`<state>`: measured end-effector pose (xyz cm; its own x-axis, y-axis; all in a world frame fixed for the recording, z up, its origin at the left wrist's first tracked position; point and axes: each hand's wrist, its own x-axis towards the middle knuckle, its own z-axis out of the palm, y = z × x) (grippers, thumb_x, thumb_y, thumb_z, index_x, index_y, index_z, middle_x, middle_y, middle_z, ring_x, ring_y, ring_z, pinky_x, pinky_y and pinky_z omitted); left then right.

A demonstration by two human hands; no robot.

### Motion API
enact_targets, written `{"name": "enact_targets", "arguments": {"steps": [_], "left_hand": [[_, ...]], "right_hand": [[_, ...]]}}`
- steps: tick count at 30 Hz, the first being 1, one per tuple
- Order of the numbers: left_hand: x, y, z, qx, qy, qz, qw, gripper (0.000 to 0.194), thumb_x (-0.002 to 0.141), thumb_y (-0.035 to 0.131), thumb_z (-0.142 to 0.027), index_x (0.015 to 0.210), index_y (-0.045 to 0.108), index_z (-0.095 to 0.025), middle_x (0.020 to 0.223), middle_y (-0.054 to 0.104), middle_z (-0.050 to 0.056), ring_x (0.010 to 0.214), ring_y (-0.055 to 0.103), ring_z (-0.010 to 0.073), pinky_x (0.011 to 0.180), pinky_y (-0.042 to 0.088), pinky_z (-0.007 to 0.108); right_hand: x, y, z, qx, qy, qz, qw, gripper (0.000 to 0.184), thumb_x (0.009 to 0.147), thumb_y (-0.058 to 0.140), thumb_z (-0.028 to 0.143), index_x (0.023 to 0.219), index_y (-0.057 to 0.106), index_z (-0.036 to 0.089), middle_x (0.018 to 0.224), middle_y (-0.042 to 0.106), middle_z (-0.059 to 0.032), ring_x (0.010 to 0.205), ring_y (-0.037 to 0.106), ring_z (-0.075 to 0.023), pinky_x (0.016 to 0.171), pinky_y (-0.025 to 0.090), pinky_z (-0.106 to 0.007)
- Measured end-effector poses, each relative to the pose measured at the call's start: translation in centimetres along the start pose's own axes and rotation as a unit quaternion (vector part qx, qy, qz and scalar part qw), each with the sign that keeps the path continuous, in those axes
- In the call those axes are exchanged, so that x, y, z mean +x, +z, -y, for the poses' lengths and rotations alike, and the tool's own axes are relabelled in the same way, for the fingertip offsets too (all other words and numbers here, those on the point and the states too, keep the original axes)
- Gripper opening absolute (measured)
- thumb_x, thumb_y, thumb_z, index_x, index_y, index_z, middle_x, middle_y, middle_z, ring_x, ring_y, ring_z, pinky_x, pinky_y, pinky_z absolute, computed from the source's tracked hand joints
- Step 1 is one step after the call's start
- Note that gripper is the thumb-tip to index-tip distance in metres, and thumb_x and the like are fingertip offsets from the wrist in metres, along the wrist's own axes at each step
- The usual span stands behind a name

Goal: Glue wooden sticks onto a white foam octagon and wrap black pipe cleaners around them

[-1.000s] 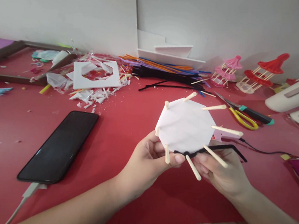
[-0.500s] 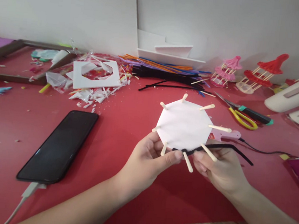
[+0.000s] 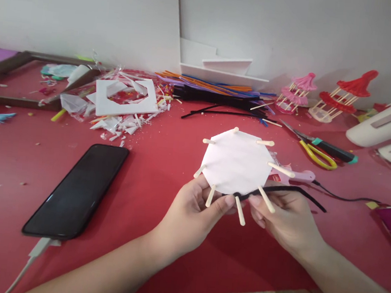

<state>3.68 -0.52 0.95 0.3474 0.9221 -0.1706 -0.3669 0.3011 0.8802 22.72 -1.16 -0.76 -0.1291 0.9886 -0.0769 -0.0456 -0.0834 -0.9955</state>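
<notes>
A white octagonal board [image 3: 237, 163] with several short wooden sticks [image 3: 240, 211] standing out around its rim is held up over the table. My left hand [image 3: 198, 211] is closed on its lower left edge, thumb in front and fingers behind. Along the near edge runs a black pipe cleaner [image 3: 290, 189], passing by the base of the lowest stick. My right hand [image 3: 282, 217] pinches this pipe cleaner at the board's lower right edge; its free end sticks out to the right.
Behind lie bundled pipe cleaners [image 3: 214, 95] and a cut-out white board [image 3: 125, 107] among scraps. Yellow-handled pliers [image 3: 317, 156] and a pink glue gun [image 3: 296, 174] lie on the right. A phone [image 3: 77, 190] lies left. Pink [image 3: 295, 94] and red [image 3: 345, 94] stick models stand at the back.
The board has shifted slightly left and tilted a little, its sticks pointing at new angles. Both hands have moved slightly left with it, still holding the board and pipe cleaner.
</notes>
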Motion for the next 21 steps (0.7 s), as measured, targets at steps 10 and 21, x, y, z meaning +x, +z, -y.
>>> {"name": "enact_targets", "arguments": {"steps": [10, 21], "left_hand": [[0.1, -0.2, -0.3, -0.022, -0.035, -0.002, 0.999, 0.016, 0.081, 0.076, -0.021, 0.094, 0.07, -0.014, 0.079, 0.077, 0.004, 0.075, 0.072, 0.0131, 0.074, 0.057, 0.022], [0.0, -0.5, 0.1, 0.178, 0.048, -0.021, 0.983, 0.021, 0.085, 0.062, -0.013, 0.105, 0.065, -0.017, 0.095, 0.077, 0.005, 0.089, 0.073, 0.0169, 0.074, 0.056, 0.022]], "right_hand": [[0.0, -0.8, 0.4, -0.013, -0.028, -0.045, 0.999, 0.01, 0.082, 0.073, 0.031, 0.08, 0.072, 0.022, 0.054, 0.06, 0.0035, 0.047, 0.055, -0.0083, 0.045, 0.046, -0.02], [0.9, -1.0, 2.1, 0.068, -0.103, -0.168, 0.978, 0.01, 0.079, 0.075, 0.023, 0.087, 0.07, 0.024, 0.062, 0.066, 0.0037, 0.051, 0.061, -0.0102, 0.042, 0.049, -0.019]]}}
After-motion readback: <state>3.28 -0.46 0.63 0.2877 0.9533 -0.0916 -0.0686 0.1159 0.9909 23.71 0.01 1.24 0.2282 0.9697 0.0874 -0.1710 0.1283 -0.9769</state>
